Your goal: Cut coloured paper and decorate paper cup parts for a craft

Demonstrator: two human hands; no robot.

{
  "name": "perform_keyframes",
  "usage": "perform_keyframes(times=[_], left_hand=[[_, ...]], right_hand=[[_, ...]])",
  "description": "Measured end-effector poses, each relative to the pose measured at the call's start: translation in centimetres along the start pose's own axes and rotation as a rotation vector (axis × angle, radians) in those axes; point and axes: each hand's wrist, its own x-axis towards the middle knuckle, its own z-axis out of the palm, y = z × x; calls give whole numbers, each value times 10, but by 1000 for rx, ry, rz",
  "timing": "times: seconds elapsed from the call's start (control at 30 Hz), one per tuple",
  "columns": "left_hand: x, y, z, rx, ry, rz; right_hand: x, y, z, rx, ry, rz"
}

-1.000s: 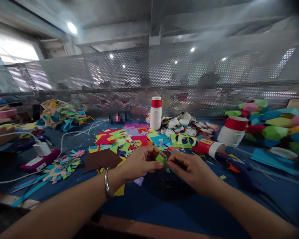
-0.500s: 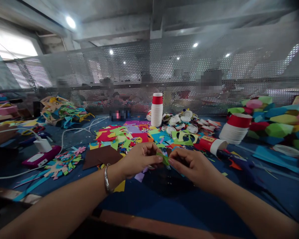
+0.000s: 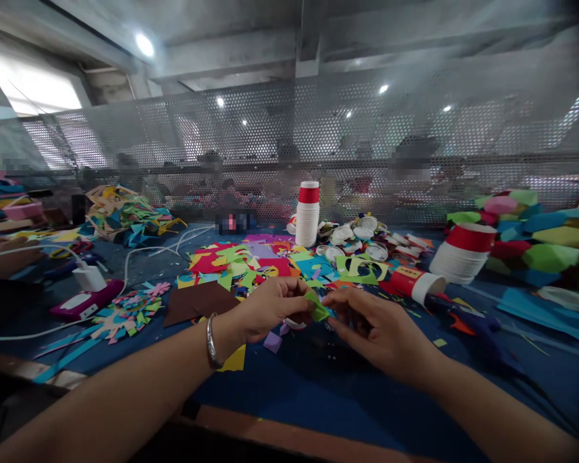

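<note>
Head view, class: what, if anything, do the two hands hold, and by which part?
The left hand pinches a small green paper piece by its left edge. Whether the right hand, opposite, also grips it cannot be told.

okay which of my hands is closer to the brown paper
Left. Your left hand is just to the right of the brown paper; your right hand is farther off to the right, beyond the green piece.
</note>
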Motion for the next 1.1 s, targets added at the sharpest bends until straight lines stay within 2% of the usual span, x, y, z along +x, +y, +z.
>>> perform_keyframes(times=[0.13, 0.27, 0.47, 0.63, 1.0, 1.1], left_hand=[[0, -2, -2, 9, -35, -10], [1, -3, -5, -16, -26, 8], [0, -3, -2, 30, 44, 85], [-1, -9, -2, 179, 14, 135], [-6, -7, 5, 238, -9, 231], [-9, -5, 8, 277, 27, 264]], right_hand=[[1, 1, 0, -33, -20, -90], [1, 0, 0, -26, 10, -102], [2, -3, -2, -1, 26, -25], [4, -5, -1, 36, 6, 46], [3, -4, 1, 45, 32, 56], [4, -6, 2, 49, 37, 58]])
